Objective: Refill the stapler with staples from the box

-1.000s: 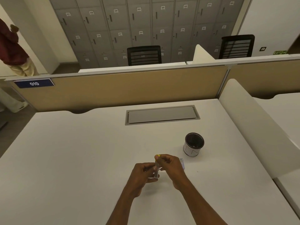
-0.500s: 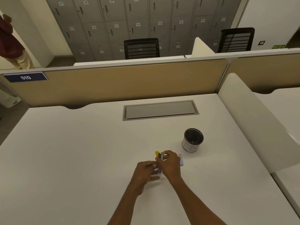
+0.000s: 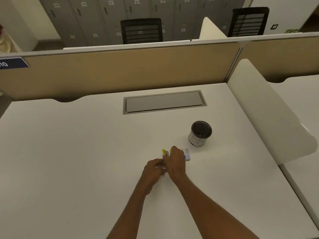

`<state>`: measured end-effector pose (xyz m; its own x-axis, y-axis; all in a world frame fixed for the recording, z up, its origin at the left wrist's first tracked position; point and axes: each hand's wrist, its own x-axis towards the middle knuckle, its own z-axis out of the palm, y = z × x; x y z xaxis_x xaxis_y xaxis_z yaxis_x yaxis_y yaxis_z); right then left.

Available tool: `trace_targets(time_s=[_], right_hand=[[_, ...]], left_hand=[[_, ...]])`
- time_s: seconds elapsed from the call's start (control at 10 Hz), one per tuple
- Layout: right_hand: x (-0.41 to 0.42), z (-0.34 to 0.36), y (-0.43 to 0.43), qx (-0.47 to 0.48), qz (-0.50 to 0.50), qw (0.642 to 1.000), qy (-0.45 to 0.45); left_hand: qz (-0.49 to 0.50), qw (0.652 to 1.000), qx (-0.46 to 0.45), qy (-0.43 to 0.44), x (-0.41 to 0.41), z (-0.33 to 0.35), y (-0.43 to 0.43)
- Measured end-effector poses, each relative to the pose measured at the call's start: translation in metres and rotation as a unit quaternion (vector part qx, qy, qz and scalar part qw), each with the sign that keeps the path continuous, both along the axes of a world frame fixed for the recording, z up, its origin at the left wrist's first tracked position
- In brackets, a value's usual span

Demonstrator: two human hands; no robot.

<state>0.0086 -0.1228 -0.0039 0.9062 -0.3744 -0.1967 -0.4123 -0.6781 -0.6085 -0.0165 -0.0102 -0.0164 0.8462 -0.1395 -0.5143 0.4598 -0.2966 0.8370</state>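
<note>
A small stapler (image 3: 165, 153) with yellow ends and a grey metal body stands between my two hands over the white desk (image 3: 69, 152). My left hand (image 3: 153, 168) grips its lower part. My right hand (image 3: 176, 161) is closed over its upper part and hides most of it. The small pale staple box (image 3: 187, 154) lies on the desk just behind my right hand, partly covered by it.
A white cup with a dark inside (image 3: 200, 133) stands right of the box. A grey cable hatch (image 3: 164, 102) is set into the desk farther back. A beige partition (image 3: 120, 69) closes the far edge and a white curved divider (image 3: 269, 109) the right side.
The yellow end of the stapler has come into view above my hands. Both hands stay on the stapler. The head camera has tilted downward.
</note>
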Motion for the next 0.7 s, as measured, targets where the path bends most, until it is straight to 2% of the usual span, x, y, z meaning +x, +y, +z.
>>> trace_targets(time_s=[0.3, 0.5, 0.6, 0.7], right_hand=[[-0.004, -0.006, -0.002, -0.018, 0.017, 0.999, 0.029], [-0.005, -0.004, -0.002, 0.005, 0.001, 1.0, 0.018], [-0.008, -0.005, -0.003, 0.014, -0.007, 1.0, 0.005], [-0.014, -0.012, -0.003, -0.062, 0.001, 0.997, -0.054]], left_hand=[[-0.005, 1.0, -0.007, 0.013, -0.002, -0.003, -0.001], [0.023, 1.0, -0.005, 0.01, -0.003, -0.001, -0.003], [0.038, 0.999, 0.014, -0.002, -0.004, -0.005, -0.002], [0.059, 0.992, 0.087, -0.072, -0.006, -0.009, -0.004]])
